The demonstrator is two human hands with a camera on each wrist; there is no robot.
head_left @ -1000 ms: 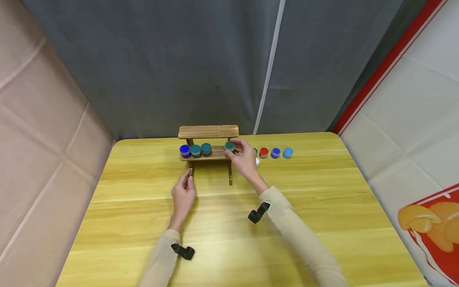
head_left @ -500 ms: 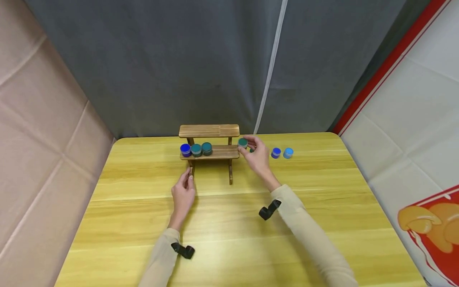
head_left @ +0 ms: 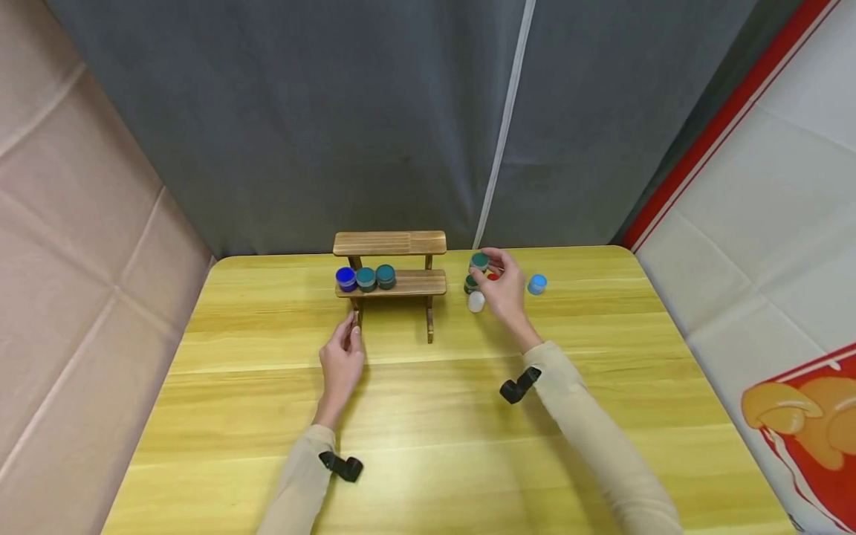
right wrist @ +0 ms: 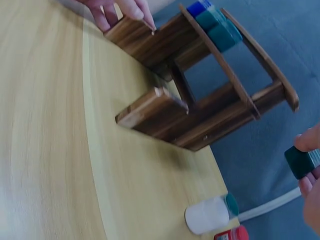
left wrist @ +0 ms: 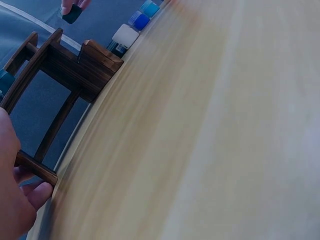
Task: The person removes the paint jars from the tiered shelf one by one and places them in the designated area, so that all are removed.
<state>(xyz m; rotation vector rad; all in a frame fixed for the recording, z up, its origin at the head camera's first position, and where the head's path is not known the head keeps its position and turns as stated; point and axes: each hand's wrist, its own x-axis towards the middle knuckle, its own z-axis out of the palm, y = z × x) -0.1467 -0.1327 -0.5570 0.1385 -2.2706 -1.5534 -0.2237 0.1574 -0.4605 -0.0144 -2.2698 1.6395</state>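
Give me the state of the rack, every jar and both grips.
Rack, standing upright.
Three shelf jars, upright on rack.
Green jar, held off the table.
Dark green jar, on table.
White jar, on table.
Red jar, partly hidden.
Blue jar, on table.
Light blue jar, on table.
Left grip, holding rack.
Right grip, pinching green jar.

A yellow wood-grain table [head_left: 408, 416] with rounded far corners stands against a dark grey curtain [head_left: 281, 126], down which a pale strip [head_left: 504, 126] runs at a slant. To the left rises a creased, pinkish-beige wall [head_left: 87, 245]; to the right, a white wall [head_left: 756, 223] with a red border [head_left: 722, 126] and, low down, a red and orange print [head_left: 822, 431], while light leaves a soft sheen on the table's near part.
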